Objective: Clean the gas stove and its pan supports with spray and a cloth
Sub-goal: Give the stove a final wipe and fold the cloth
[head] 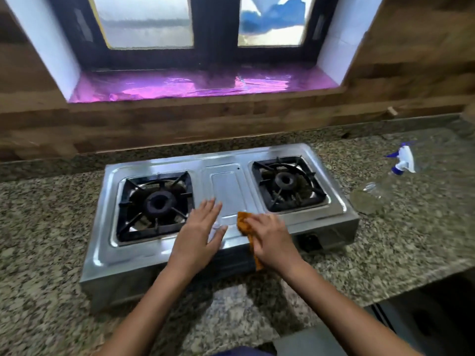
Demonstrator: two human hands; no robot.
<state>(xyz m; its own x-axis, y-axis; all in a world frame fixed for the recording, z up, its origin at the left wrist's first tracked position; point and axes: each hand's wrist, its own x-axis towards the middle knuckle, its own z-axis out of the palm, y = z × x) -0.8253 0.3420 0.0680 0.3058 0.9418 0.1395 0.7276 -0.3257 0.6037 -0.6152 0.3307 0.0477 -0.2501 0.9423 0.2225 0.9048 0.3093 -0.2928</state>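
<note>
Stove (180,160), steel, two-burner, sat on granite counter (38,214) — left hand (199,233) lay flat, fingers straight, on its centre panel; right hand (270,240) gripped orange cloth (244,223) beside it — spray bottle (385,183) stood well right.

No text, label, brand or number is readable on the stove (226,186) or spray bottle (402,160).

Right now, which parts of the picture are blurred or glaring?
Head view: the spray bottle and wooden wall are motion-blurred; the stove top mirrors window glare; the window sill glows purple; the wide lens bows the countertop.
</note>
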